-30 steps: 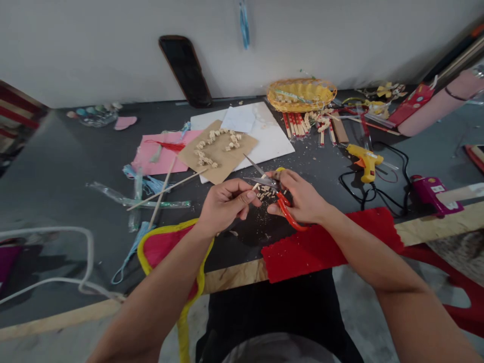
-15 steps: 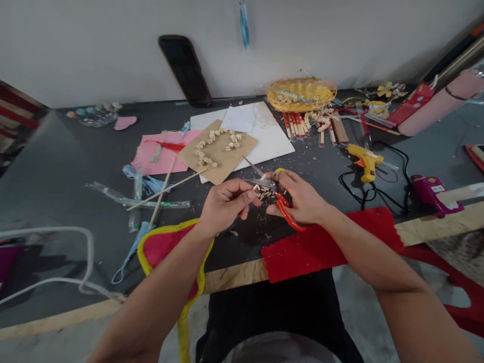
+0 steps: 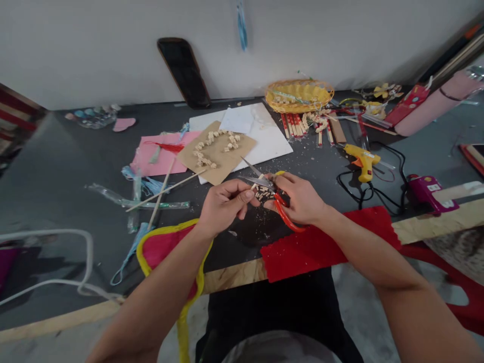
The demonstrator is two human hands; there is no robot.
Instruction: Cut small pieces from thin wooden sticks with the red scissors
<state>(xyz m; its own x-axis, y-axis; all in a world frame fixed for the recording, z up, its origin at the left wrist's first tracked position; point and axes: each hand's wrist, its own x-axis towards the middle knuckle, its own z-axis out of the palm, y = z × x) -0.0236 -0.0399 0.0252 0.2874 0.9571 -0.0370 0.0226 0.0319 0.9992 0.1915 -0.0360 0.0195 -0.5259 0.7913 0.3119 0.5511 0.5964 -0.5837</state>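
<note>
Head view, near front edge of bench [image 3: 227,250], left hand [image 3: 227,204] fingers pinching pale stick [image 3: 254,186], right hand [image 3: 301,199] fingers gripping red-handled scissors [image 3: 278,199], blades parted.

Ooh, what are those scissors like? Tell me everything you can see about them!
The scissors have two shiny grey blades that look like metal, and orange-red handles that look like plastic. The blades are open, tips pointing away from the person and toward the left. The right hand holds the handles and hides part of them. The blades are up close to a pale stick, but I can't tell if they touch it. Little pale pieces lie below the blades.
</note>
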